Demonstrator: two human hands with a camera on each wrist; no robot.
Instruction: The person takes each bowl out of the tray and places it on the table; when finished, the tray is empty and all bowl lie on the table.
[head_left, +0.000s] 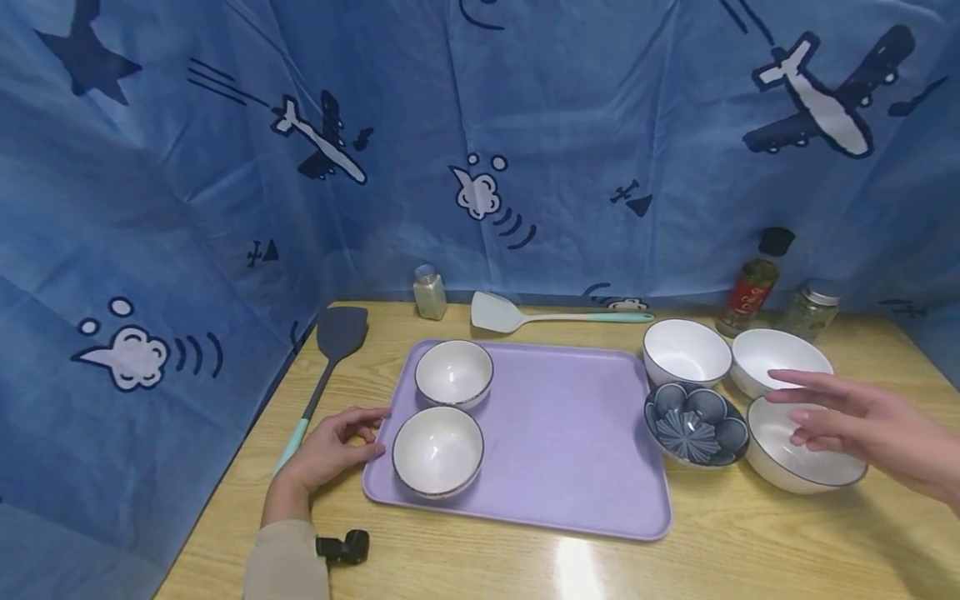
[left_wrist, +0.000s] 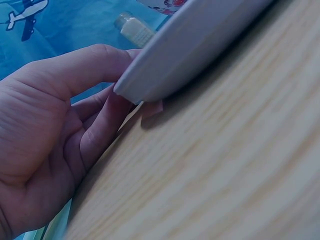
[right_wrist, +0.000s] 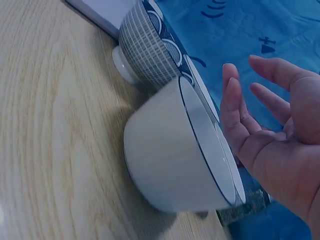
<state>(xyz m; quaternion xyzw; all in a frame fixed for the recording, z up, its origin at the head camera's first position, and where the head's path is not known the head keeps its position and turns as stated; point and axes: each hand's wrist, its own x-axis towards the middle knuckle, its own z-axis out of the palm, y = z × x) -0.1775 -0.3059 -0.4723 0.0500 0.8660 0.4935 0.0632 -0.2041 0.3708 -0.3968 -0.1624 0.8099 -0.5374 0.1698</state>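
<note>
My left hand (head_left: 330, 450) pinches the left edge of the lilac tray (head_left: 558, 442). In the left wrist view, the thumb lies at the rim and fingertips reach under the tray (left_wrist: 195, 45). Two white bowls with dark rims, a rear bowl (head_left: 454, 375) and a front bowl (head_left: 438, 452), stand on the tray's left side. My right hand (head_left: 862, 421) hovers over the near-right white bowl (head_left: 787, 454), its fingers loosely bent and holding nothing. That white bowl (right_wrist: 165, 150) stands upright beside a dark blue patterned bowl (head_left: 693, 425), which is at the tray's right edge.
Two more white bowls, one (head_left: 686, 354) and another (head_left: 772, 354), stand behind. A red-labelled bottle (head_left: 750, 287) and a lidded jar (head_left: 810, 310) are at the back right. A small jar (head_left: 429, 293), white spatula (head_left: 502, 314) and dark spatula (head_left: 341, 333) lie around the tray.
</note>
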